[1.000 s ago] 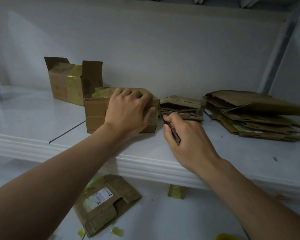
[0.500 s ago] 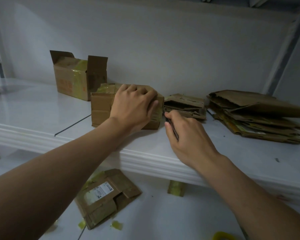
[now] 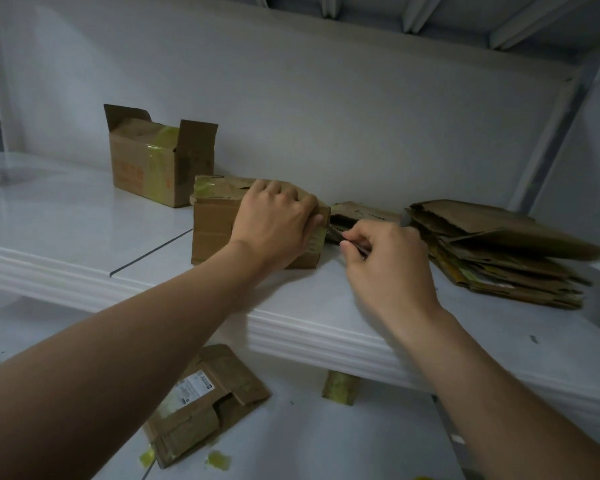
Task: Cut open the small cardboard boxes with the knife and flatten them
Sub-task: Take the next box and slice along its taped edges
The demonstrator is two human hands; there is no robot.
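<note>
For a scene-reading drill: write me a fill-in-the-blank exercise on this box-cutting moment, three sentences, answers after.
1. The left hand presses on the closed box while the right hand holds the ____ at the box's right end.
2. The open box with raised flaps stands to the ____ of the closed box.
3. The stack of flattened cardboard lies on the shelf; one more flattened box lies ____ the shelf.

Missing words: knife; left; below
</note>
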